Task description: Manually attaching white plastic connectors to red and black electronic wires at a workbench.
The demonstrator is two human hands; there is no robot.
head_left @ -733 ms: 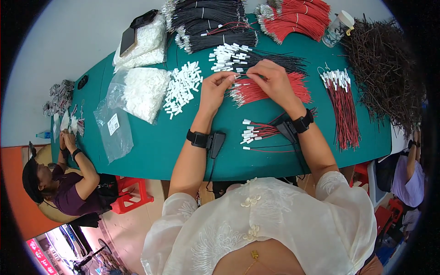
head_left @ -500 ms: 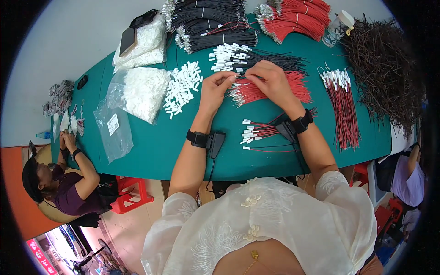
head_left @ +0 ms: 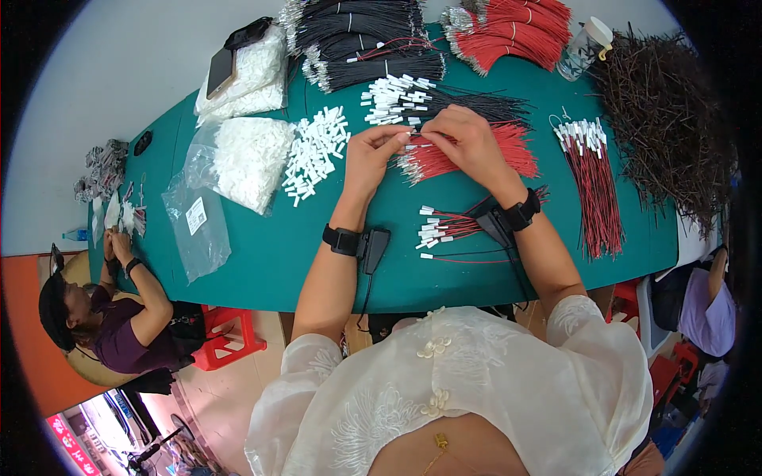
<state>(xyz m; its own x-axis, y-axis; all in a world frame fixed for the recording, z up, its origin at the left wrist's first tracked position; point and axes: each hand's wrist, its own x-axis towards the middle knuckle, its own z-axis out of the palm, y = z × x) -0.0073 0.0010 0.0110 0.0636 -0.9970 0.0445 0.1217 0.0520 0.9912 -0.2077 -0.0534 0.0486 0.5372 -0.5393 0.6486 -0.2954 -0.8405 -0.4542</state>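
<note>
My left hand [head_left: 373, 159] is closed in a pinch on a small white connector housing [head_left: 409, 133], only partly visible between the fingertips. Close beside it, the thumb and forefinger of my right hand [head_left: 467, 143] pinch a thin wire whose end is at the housing; its colour is hard to make out. Both hands hover over a pile of loose red wires [head_left: 508, 151] with metal-tipped ends. Just beyond lie black wires [head_left: 476, 101] fitted with white housings [head_left: 397, 97]. A heap of loose white housings [head_left: 316, 155] is to the left of my left hand.
Nearer me lies a small bunch of red and black wires [head_left: 452, 226]. A larger bundle [head_left: 599, 190] is at right, before a brown tangled heap [head_left: 667, 119]. Black bundles [head_left: 373, 71], red bundles [head_left: 516, 36], a cup [head_left: 583, 51] and a bag of housings [head_left: 250, 159] surround the work. Another person [head_left: 119, 309] sits left.
My right hand has shifted slightly left, its fingertips closer to the left hand's. The left hand has barely moved.
</note>
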